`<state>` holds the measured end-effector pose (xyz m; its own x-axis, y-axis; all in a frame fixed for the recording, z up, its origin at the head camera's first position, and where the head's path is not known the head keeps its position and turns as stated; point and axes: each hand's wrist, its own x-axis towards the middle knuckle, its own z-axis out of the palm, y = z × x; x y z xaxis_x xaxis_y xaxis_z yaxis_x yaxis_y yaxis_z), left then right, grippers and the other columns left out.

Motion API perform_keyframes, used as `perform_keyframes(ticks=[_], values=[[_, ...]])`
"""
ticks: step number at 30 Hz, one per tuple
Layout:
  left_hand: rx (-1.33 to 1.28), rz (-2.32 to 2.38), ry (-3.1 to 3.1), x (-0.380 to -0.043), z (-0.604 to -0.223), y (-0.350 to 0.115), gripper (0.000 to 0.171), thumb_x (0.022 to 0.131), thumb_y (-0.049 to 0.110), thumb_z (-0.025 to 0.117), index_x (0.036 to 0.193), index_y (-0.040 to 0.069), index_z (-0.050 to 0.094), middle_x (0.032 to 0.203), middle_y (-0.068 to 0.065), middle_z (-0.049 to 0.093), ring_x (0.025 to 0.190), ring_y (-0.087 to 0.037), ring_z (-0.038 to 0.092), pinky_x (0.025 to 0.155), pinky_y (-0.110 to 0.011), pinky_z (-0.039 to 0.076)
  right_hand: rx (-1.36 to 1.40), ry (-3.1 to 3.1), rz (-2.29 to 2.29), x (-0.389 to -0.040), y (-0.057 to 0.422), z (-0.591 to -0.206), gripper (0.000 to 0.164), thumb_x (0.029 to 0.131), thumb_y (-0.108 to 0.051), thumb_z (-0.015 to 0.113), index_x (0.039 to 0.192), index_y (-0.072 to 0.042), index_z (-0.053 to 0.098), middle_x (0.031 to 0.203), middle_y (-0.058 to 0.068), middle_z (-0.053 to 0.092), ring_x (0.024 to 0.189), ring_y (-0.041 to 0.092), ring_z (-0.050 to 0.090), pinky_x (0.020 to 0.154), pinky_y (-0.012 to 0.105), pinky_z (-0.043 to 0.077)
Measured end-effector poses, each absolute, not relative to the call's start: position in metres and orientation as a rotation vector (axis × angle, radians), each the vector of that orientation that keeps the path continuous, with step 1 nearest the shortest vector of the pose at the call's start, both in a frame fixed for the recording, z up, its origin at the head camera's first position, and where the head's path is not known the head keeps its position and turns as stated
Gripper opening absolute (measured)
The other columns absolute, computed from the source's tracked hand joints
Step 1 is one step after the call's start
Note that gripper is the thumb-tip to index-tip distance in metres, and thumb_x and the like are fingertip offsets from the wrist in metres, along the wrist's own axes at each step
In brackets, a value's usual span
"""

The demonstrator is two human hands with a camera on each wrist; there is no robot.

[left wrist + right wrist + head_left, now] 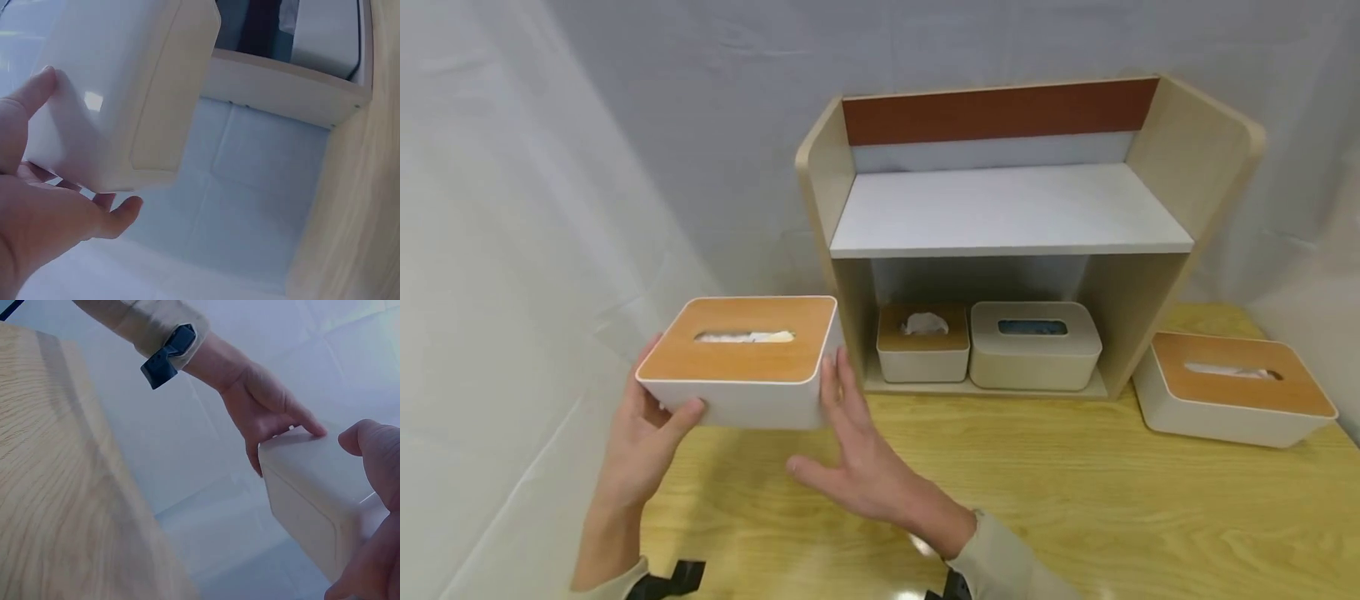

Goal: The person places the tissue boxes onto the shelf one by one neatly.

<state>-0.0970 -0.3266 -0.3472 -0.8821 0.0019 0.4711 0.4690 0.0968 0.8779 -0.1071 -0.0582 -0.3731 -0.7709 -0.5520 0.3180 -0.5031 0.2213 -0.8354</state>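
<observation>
A white tissue box point(752, 404) with an orange-brown wood lid is held up above the table, left of the shelf. Tissue shows in its lid slot. My left hand point(640, 442) grips its left end, thumb on the front wall and fingers behind. At the right end, my right hand point(865, 454) rests extended fingers on the side wall, its thumb apart from the front. From the left wrist the plain wall and underside of the box point(112, 81) show. The right wrist view has the box point(312, 487) between both hands.
A two-tier shelf unit point(1011, 212) stands at the back. On its lower level sit a small wood-lidded tissue box point(922, 365) and a cream tissue box point(1030, 371). Another wood-lidded tissue box point(1240, 421) lies right of the shelf on the wooden table point(1000, 467).
</observation>
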Motion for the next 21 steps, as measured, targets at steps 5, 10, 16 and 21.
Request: perform_keyframes(ticks=[5, 10, 16, 21], values=[[-0.530, -1.837, -2.019, -0.094, -0.332, -0.317, 0.089, 0.083, -0.024, 0.057, 0.158, 0.009, 0.021, 0.155, -0.018, 0.032, 0.126, -0.020, 0.051, 0.091, -0.022, 0.053, -1.121, 2.411, -1.700, -0.103, -0.049, -0.359, 0.111, 0.091, -0.026, 0.071, 0.156, -0.031, -0.020, 0.161, -0.003, -0.031, 0.150, 0.025, -0.012, 0.116, 0.061, 0.013], [-0.536, -1.762, -2.051, -0.095, -0.315, -0.306, 0.097, 0.076, -0.027, 0.063, 0.157, 0.010, 0.025, 0.154, -0.019, 0.035, 0.126, -0.023, 0.052, 0.091, -0.023, 0.053, -1.231, 2.490, -1.787, -0.105, -0.039, -0.346, 0.110, 0.089, -0.014, 0.071, 0.159, -0.026, -0.013, 0.164, 0.007, -0.022, 0.152, 0.028, -0.008, 0.117, 0.059, 0.014], [-0.571, -1.650, -2.062, -0.100, -0.300, -0.294, 0.099, 0.073, -0.026, 0.069, 0.156, 0.011, 0.031, 0.152, -0.018, 0.040, 0.122, -0.023, 0.055, 0.090, -0.022, 0.053, -1.332, 2.536, -1.862, -0.110, -0.023, -0.330, 0.105, 0.092, -0.008, 0.066, 0.159, -0.027, -0.012, 0.165, 0.010, -0.014, 0.152, 0.030, -0.004, 0.115, 0.061, 0.020], [-0.698, -1.572, -1.999, -0.105, -0.290, -0.282, 0.094, 0.073, -0.023, 0.072, 0.154, 0.004, 0.033, 0.146, -0.022, 0.047, 0.115, -0.022, 0.059, 0.086, -0.020, 0.054, -1.306, 2.538, -1.901, -0.110, -0.012, -0.319, 0.100, 0.093, -0.007, 0.064, 0.160, -0.021, -0.009, 0.166, 0.008, -0.013, 0.152, 0.028, -0.004, 0.115, 0.063, 0.019]])
